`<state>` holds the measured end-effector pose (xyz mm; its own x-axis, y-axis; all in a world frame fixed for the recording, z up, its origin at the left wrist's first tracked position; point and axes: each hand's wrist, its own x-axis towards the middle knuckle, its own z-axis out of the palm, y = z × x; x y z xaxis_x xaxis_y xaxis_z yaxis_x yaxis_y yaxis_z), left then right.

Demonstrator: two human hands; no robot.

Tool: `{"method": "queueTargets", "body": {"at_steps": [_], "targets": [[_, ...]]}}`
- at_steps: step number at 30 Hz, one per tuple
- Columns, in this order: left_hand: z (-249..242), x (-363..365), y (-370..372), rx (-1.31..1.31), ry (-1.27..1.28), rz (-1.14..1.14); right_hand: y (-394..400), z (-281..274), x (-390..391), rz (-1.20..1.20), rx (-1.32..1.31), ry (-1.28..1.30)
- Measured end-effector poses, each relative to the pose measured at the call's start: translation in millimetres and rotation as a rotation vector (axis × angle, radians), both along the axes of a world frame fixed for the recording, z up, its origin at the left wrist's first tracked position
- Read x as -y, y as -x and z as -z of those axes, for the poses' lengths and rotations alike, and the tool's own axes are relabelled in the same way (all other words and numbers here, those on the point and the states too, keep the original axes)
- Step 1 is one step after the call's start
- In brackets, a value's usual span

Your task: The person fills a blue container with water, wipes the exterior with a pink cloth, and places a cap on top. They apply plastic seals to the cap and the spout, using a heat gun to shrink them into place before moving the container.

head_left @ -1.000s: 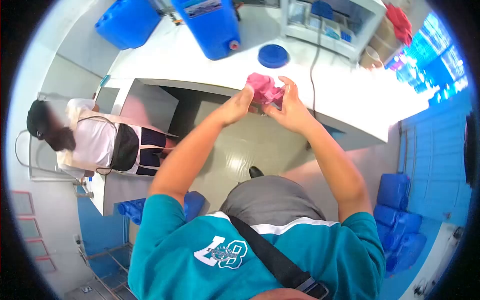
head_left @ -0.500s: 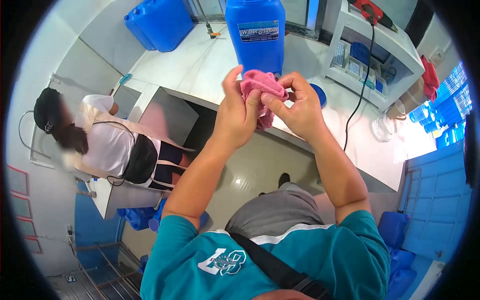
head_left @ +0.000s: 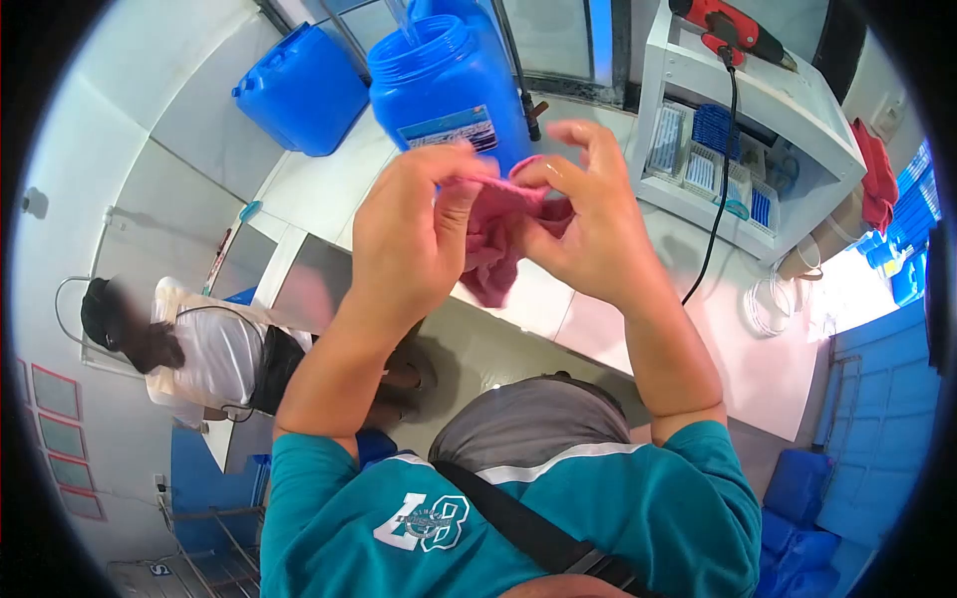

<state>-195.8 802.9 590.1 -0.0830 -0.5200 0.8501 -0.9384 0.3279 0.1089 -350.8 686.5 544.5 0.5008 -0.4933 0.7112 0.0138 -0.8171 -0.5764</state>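
A crumpled pink cloth (head_left: 490,249) is stretched between my two hands, its lower folds hanging down. My left hand (head_left: 404,234) pinches its upper left edge between thumb and fingers. On the other side, my right hand (head_left: 598,224) grips the cloth with thumb and index finger, while its other fingers stick up. Just beyond my hands stands a blue water container (head_left: 424,95) with a wide, uncapped mouth and a printed label, partly covered by my left hand. Something clear, a tube or a water stream, enters its mouth.
Another blue jug (head_left: 304,95) lies on the white counter (head_left: 723,334) at the back left. A white shelf (head_left: 758,115) holds small baskets, with a red heat gun (head_left: 733,25) on top and a black cord hanging down. A co-worker (head_left: 224,344) stands at left.
My hands have spread the cloth from a bunched ball into a wider, hanging piece. The view has shifted, and the blue container's open mouth now shows. The co-worker appears lower.
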Motion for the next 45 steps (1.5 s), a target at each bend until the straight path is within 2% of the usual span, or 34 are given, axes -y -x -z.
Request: {"method": "queueTargets", "body": {"at_steps": [1, 3, 4, 5, 7, 9, 11, 12, 13, 15, 17, 19, 20, 21, 22, 23, 26, 27, 28, 29, 30, 31, 32, 33, 34, 35, 36, 37, 39, 41, 43, 44, 45], "targets": [[-6.5, 5.0, 4.6, -0.001, -0.006, 0.001, -1.7, -4.9, 9.1, 0.001, -0.001, -0.006], [-23.7, 11.0, 12.7, -0.242, -0.230, 0.007, -3.2, -22.6, 28.3, -0.148, 0.104, 0.245], [-31.8, 20.3, 11.1, -0.211, -0.157, 0.021, -1.8, -31.9, 35.1, -0.288, 0.034, 0.099], [-39.9, 27.0, 7.6, -0.215, -0.160, 0.018, 3.7, -43.3, 36.8, -0.292, 0.031, 0.096], [-52.0, 32.7, -3.5, -0.232, -0.090, 0.113, 12.6, -59.9, 38.7, -0.326, -0.298, -0.307], [-50.8, 30.2, -12.7, -0.189, -0.089, 0.098, 22.0, -42.9, 54.6, -0.350, -0.298, -0.250], [-42.5, 19.6, -20.2, -0.222, -0.063, -0.030, 34.5, -15.1, 73.4, -0.317, -0.359, 0.091], [-41.3, 11.3, -26.6, -0.370, -0.147, 0.040, 31.9, 2.8, 80.6, -0.391, -0.113, 0.183], [-39.0, 5.6, -33.6, -0.376, -0.157, 0.043, 43.1, 9.3, 87.9, -0.388, -0.118, 0.172], [-29.5, -3.4, -47.8, -0.455, -0.355, 0.061, 63.2, -7.4, 91.9, -0.449, -0.542, -0.283], [-18.3, -12.2, -66.6, -0.545, -0.414, 0.065, 68.2, -13.7, 90.1, -0.474, -0.537, -0.226], [-5.8, -20.5, -90.1, -0.890, -0.561, 0.160, 68.5, -13.7, 89.9, -0.479, -0.876, -0.397], [2.7, -22.9, -96.9, -0.872, -0.569, 0.143, 69.1, -7.7, 93.7, -0.474, -0.880, -0.396], [7.3, -24.2, -101.1, -0.876, -0.570, 0.145, 71.9, 4.0, 99.1, -0.481, -0.861, -0.211], [10.4, -26.0, -104.7, -1.046, -0.561, 0.180, 74.2, 11.1, 102.9, -0.488, -0.837, -0.028], [13.6, -29.2, -109.4, -1.217, -0.545, 0.214, 75.5, 8.7, 104.6, -0.492, -0.842, -0.029], [20.7, -36.9, -144.9, -1.359, -0.510, 0.301, 72.6, -10.9, 108.9, -0.536, -0.840, -0.113], [17.0, -34.7, -154.2, -1.364, -0.505, 0.296, 68.3, -15.6, 108.5, -0.551, -0.608, -0.345], [12.0, -31.5, -163.1, -1.431, -0.440, 0.479, 62.0, -17.6, 107.6, -0.555, -0.370, -0.574], [10.6, -31.5, -169.3, -1.493, -0.368, 0.660, 41.8, -18.5, 106.7, -0.661, 0.001, -0.754], [23.5, -35.4, -172.8, -1.507, -0.358, 0.647, 30.5, -13.1, 95.2, -0.747, 0.104, -0.880], [46.8, -38.3, -176.6, -1.590, -0.538, 0.826, 22.0, -4.0, 84.6, -0.830, 0.209, -1.000], [67.6, -37.6, -177.9, -1.647, -0.722, 1.017, 17.0, 16.2, 75.4, -0.590, -0.113, -0.974], [85.3, -39.9, -158.6, -1.705, -0.857, 1.107, 12.3, 37.5, 68.3, -0.335, -0.415, -0.914], [97.1, -50.1, -135.5, -1.728, -0.852, 0.411, 8.0, 48.3, 64.6, -0.491, -0.485, -0.938], [128.3, -64.6, -160.4, -1.479, -1.054, 0.342, 3.1, 59.9, 61.3, -0.646, -0.551, -0.959], [117.3, -65.4, -139.7, -1.632, -0.999, 0.377, -2.0, 76.8, 52.1, -0.643, -0.194, -0.878], [113.5, -69.9, -140.5, -1.644, -1.004, 0.366, 0.7, 81.5, 54.6, -0.647, -0.198, -0.893], [109.1, -83.2, -147.2, -1.853, -1.183, 0.342, 9.4, 76.9, 66.5, -0.608, -0.410, -1.277], [114.8, -93.6, -155.1, -1.848, -1.247, 0.315, 6.8, 78.0, 74.7, -0.585, -0.480, -1.235], [122.3, -102.1, -158.7, -1.667, -1.553, 0.012, 5.6, 60.4, 70.0, -0.602, -0.735, -1.068], [132.0, -104.9, -164.8, -1.570, -1.628, -0.107, 1.0, 69.6, 72.7, -0.637, -0.707, -1.099], [133.5, -106.1, -164.8, -1.577, -1.626, -0.103, -5.2, 75.2, 75.9, -0.637, -0.715, -1.100]]}}
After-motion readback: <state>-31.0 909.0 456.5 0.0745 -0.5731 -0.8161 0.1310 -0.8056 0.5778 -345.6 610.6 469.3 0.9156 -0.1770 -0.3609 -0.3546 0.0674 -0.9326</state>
